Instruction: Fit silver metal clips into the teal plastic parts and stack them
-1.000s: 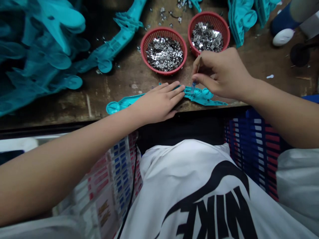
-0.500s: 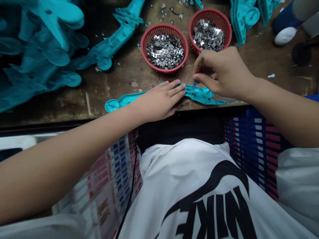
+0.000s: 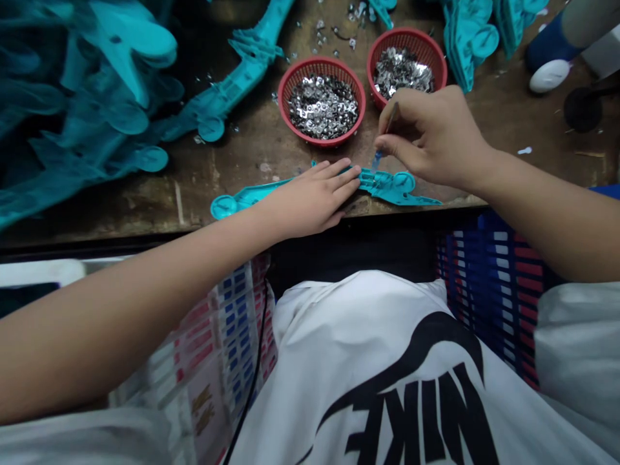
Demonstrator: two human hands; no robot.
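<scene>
A long turquoise plastic part lies along the table's front edge. Across its middle my left hand rests flat, fingers stretched out and spread, covering that stretch of it. My right hand is closed in a pinch around a thin stick-like tool with a translucent blue lower end. The tool's tip points down at the part, just right of my left fingertips; whether it touches cannot be made out. Behind my hands stand two red plastic baskets, a left one and a right one, both holding small shiny metal pieces.
Many turquoise parts are heaped at the left, with more stacked at the back right. Loose metal bits lie behind the baskets. A white oval object sits at the right. Below the table edge is a blue crate.
My right hand and the tool have risen slightly away from the turquoise part. My left hand stays flat on it. The whole view has shifted a little.
</scene>
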